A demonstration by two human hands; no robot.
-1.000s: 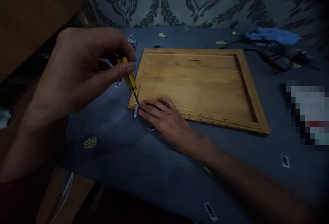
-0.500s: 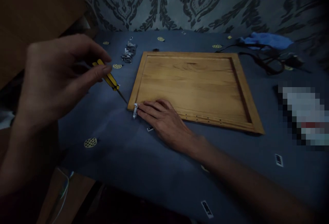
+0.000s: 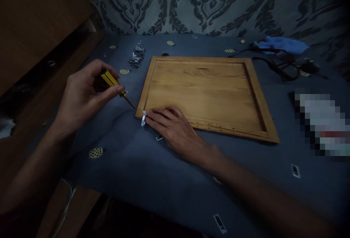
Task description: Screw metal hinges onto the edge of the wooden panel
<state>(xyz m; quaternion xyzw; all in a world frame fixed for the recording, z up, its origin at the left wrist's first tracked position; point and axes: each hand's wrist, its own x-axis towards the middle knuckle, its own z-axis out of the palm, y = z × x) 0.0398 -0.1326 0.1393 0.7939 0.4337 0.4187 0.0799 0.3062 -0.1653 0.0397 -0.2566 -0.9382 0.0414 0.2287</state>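
Note:
A framed wooden panel (image 3: 202, 88) lies flat on a dark blue cloth (image 3: 142, 172). At its near left corner sits a small metal bracket (image 3: 143, 119). My right hand (image 3: 172, 128) lies with fingers stretched flat on that corner, fingertips against the bracket. My left hand (image 3: 84, 96) is closed round a yellow-handled screwdriver (image 3: 115, 85), held low over the cloth to the left of the panel. Its dark tip points toward the corner, a short way from the bracket.
A small heap of metal fittings (image 3: 136, 58) lies beyond the panel's far left corner. A blue rag (image 3: 281, 44) and dark cables (image 3: 284, 66) lie at the far right. A wooden cabinet side (image 3: 32, 30) rises on the left. Patterned fabric hangs behind.
My left hand has pulled the screwdriver off the bracket, leftward and down toward the cloth. My right hand has stayed on the panel's corner.

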